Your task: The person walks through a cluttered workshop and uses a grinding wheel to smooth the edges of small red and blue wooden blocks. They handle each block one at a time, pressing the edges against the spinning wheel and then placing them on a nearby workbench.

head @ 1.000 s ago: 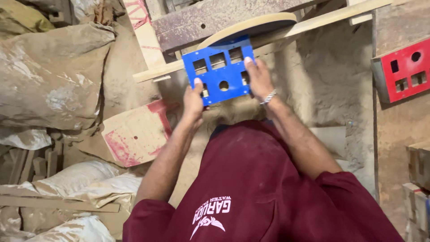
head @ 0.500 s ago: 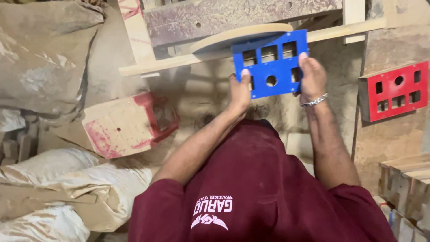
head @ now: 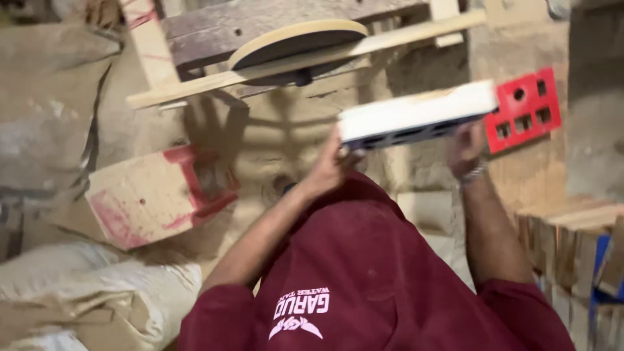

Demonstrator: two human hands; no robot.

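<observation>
Head view: both hands' fingers (head: 335, 162) clamp flat rectangular board (head: 416, 114), pale edge, blue perforated face.

A: What is not clear here?

B: The board (head: 416, 117) in both hands is blurred and turned edge-on, so its blue face is almost hidden. The fingers of the right hand (head: 467, 151) go behind it; the grip there cannot be judged.

A: And at the borders?

B: The stacked wooden blocks (head: 572, 247) are cut by the right edge, the sacks (head: 78, 305) by the left and bottom edge.
</observation>
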